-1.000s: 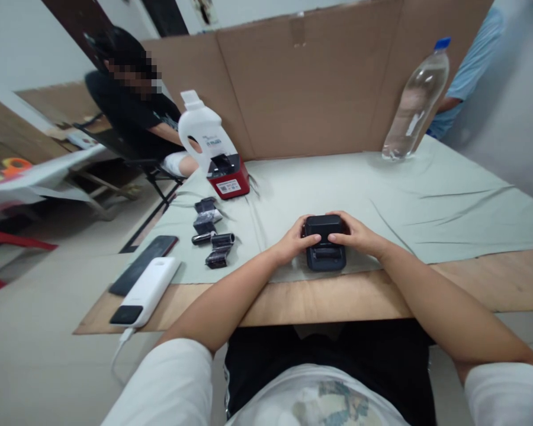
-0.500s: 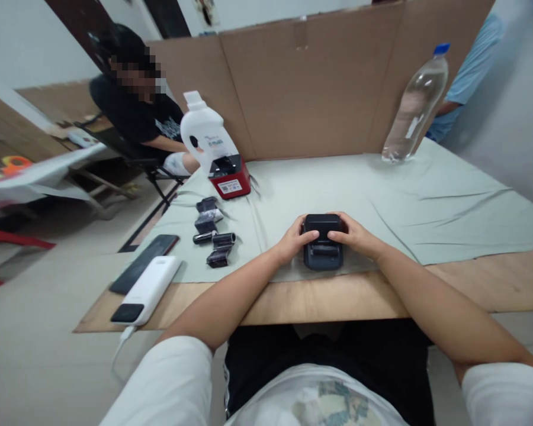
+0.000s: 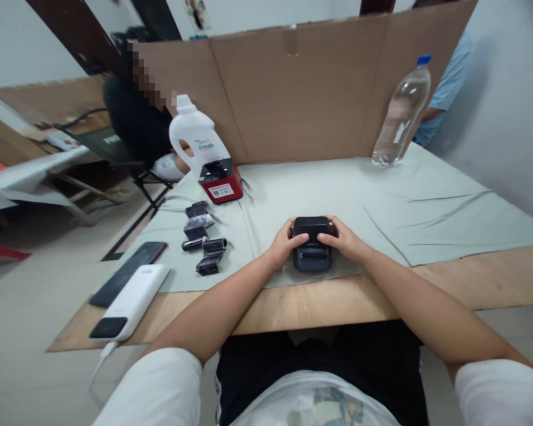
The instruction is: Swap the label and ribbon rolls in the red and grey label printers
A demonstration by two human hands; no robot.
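Snugly between both hands (image 3: pixel 283 247) (image 3: pixel 343 242), black device (image 3: pixel 311 253)

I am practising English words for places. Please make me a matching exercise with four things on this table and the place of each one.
Things:
1. black device
2. clear bottle
3. white power bank
4. red device

Places:
a. next to the white jug
b. held between the left hand and the right hand
c. at the far right, in front of the cardboard screen
d. near the left corner, beside the black phone

Pairs: 1-b, 2-c, 3-d, 4-a
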